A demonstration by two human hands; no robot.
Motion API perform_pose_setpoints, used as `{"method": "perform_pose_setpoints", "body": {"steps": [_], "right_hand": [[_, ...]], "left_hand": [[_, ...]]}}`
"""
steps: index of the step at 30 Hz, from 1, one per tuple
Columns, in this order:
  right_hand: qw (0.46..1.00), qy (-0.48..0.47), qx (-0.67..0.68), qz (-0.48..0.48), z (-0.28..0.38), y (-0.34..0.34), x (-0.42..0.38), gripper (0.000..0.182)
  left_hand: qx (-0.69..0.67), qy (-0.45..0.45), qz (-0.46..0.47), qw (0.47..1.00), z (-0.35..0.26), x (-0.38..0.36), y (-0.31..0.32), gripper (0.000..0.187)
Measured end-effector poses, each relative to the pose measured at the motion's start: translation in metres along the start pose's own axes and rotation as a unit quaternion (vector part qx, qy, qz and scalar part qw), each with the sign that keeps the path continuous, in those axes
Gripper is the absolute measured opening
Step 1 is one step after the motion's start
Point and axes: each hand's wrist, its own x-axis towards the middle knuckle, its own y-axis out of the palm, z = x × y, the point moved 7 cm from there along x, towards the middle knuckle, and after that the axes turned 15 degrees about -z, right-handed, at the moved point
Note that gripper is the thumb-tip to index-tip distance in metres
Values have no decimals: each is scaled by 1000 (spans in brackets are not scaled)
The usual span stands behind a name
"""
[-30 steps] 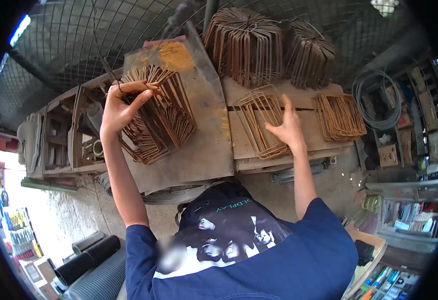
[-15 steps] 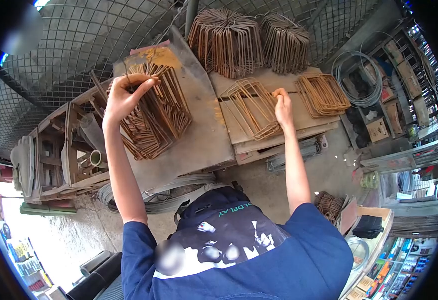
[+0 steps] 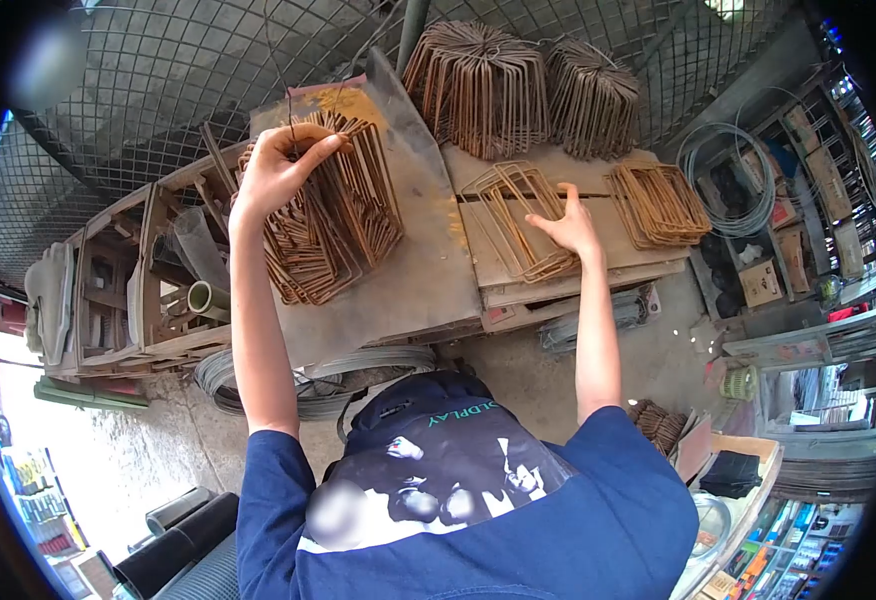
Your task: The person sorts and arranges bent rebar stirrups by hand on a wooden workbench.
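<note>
Rusty rectangular wire stirrups point(image 3: 333, 225) form a thick fanned bundle on the left bench. At its top end is my left hand point(image 3: 283, 175), thumb and fingers closed on the gathered bars. A thin dark wire point(image 3: 289, 100) sticks up beside those fingers. My right hand point(image 3: 575, 228) is open, thumb and forefinger spread apart with nothing between them. It hovers over the right edge of a few loose stirrups point(image 3: 518, 215) lying flat on the wooden boards. Farther right lies a neat flat stack of stirrups point(image 3: 658, 205).
Two tied bundles of stirrups point(image 3: 478, 85) stand at the back against the wire mesh point(image 3: 188, 70). A coil of wire point(image 3: 728, 180) hangs at the right. Wooden shelving point(image 3: 118, 290) borders the left, and more coiled wire point(image 3: 358, 380) lies below the bench.
My right hand has opened from a pinch, thumb now spread toward the loose stirrups. My left hand keeps its hold on the bundle. The whole view has shifted slightly.
</note>
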Motion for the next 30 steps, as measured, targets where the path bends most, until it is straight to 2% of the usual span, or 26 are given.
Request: {"method": "perform_pose_setpoints", "body": {"steps": [2, 3, 5, 6, 8, 10, 12, 15, 18, 21, 24, 28, 30], "right_hand": [[997, -15, -15, -69, 4, -9, 0, 92], [997, -22, -14, -70, 6, -9, 1, 92], [984, -38, 9, -172, 6, -23, 0, 87], [984, -45, 11, -172, 11, -26, 1, 87], [960, -59, 116, -246, 22, -47, 2, 82], [941, -69, 243, -224, 52, -69, 4, 78], [881, -122, 419, -184, 98, -94, 2, 78], [825, -243, 484, -165, 177, -141, -16, 73], [789, -276, 531, -139, 231, -165, -24, 76], [807, -319, 481, -129, 258, -161, -29, 79], [851, -320, 401, -112, 260, -132, -44, 81], [882, -273, 382, -44, 237, -64, -61, 85], [899, -247, 358, -49, 220, -34, -69, 86]], "left_hand": [[1, 13, 12, 1000, -6, 0, 1, 23], [0, 24, 17, 1000, -8, 0, 1, 22], [6, 16, 2, 1000, -10, -1, 0, 21], [11, 9, 0, 1000, -10, -1, -1, 22], [17, 14, -8, 1000, -5, 0, -2, 23], [32, 33, -19, 999, -6, 1, -3, 24], [48, 19, -24, 998, -7, 1, -4, 24], [23, 13, -22, 999, -7, 0, -3, 24], [36, 23, -17, 999, -4, 2, -3, 24], [-12, -7, -21, 1000, 0, 0, -1, 24], [4, 8, -16, 1000, -3, 1, -2, 24], [-9, 13, -3, 1000, -8, 0, 0, 24], [1, 19, 3, 1000, -9, -1, -1, 30]]}}
